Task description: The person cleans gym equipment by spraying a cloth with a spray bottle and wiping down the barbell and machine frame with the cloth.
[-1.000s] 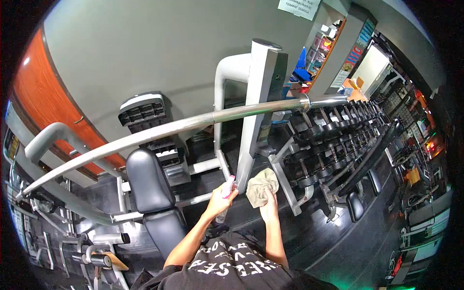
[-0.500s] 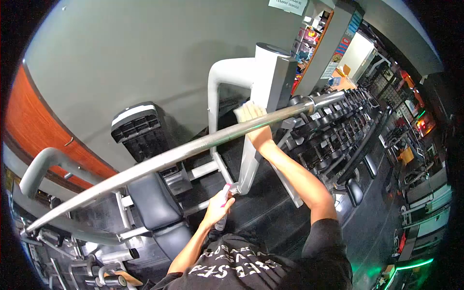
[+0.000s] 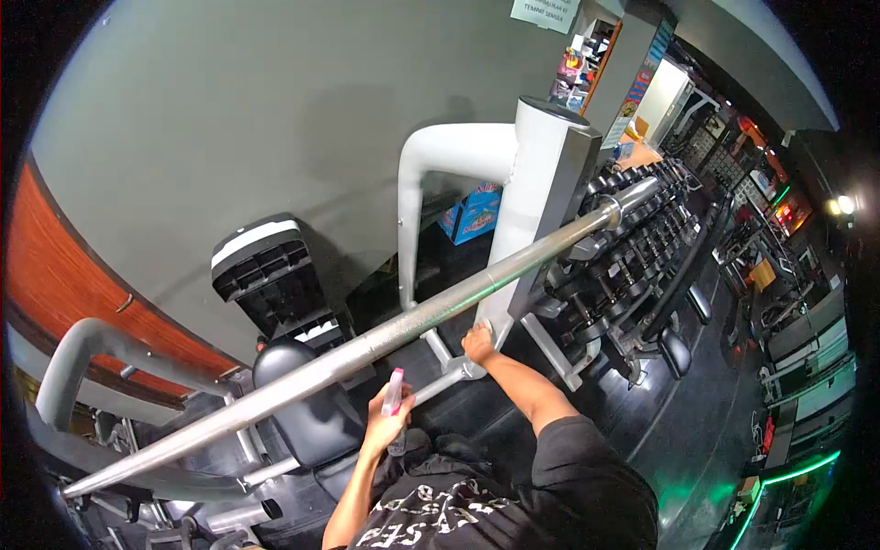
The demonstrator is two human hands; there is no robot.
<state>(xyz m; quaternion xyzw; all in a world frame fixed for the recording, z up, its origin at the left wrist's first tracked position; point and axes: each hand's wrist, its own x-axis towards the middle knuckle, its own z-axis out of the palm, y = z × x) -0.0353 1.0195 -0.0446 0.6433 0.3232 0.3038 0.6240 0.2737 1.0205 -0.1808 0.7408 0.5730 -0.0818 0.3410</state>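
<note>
My left hand (image 3: 389, 423) is closed around a clear spray bottle with a pink-and-white head (image 3: 393, 392), held upright below the long metal barbell (image 3: 403, 325). My right hand (image 3: 478, 342) is closed against the lower part of the light grey upright post (image 3: 527, 206) of a bench rack, just above its foot joint. The white cloth seen under that hand a moment ago is now almost wholly hidden by the fingers. Diagonally across the view, the barbell passes in front of the post and above both hands.
A black padded bench (image 3: 312, 412) stands at left, under the bar. Behind it is a black stand with a white top edge (image 3: 261, 243). A blue box (image 3: 475, 215) lies by the wall. Racks of dumbbells (image 3: 610, 284) line the right side, beside dark floor (image 3: 678, 440).
My right hand has moved down the post from above the bar to near its base, fingers now curled. The left hand with the spray bottle has shifted slightly left. The view has shifted.
</note>
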